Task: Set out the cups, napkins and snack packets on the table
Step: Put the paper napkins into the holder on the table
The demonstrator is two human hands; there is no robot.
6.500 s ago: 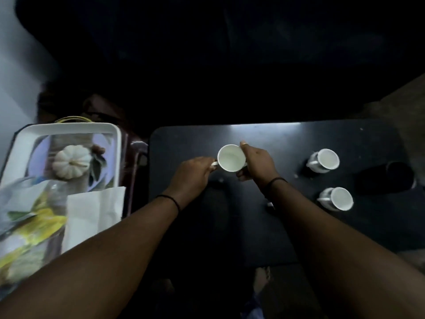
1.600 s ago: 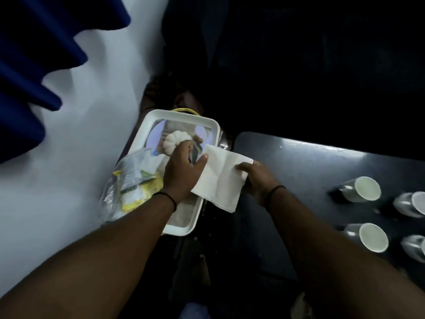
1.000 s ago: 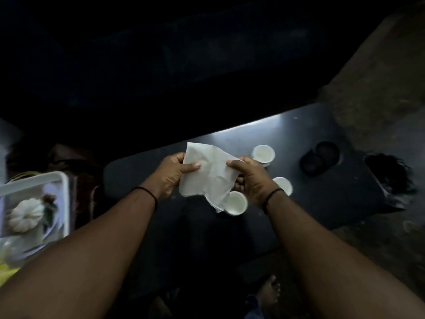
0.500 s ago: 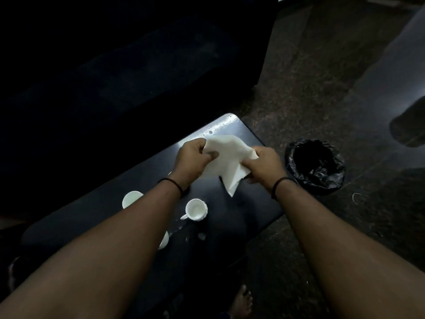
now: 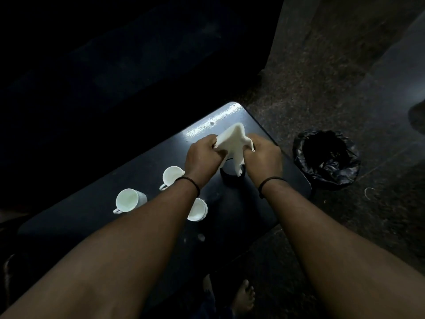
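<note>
Both hands grip one white napkin [image 5: 233, 143] over the right end of the dark table [image 5: 264, 203]. My left hand [image 5: 203, 156] pinches its left side and my right hand [image 5: 263, 155] its right side, so the napkin bunches and folds down between them. Its lower tip hangs into a dark round holder [image 5: 231, 177] standing on the table. Three white cups sit to the left: one [image 5: 172, 176] just beside my left wrist, one [image 5: 127, 200] farther left, and one [image 5: 197, 209] half hidden under my left forearm.
A bin lined with a black bag [image 5: 327, 157] stands on the speckled floor right of the table. A dark sofa [image 5: 138, 54] runs behind the table. A bare foot [image 5: 243, 298] shows below the table's near edge.
The napkin has gone from spread out between my hands to bunched and folded downward over the dark holder. My hands have come closer together. The view has tilted slightly, showing more cups.
</note>
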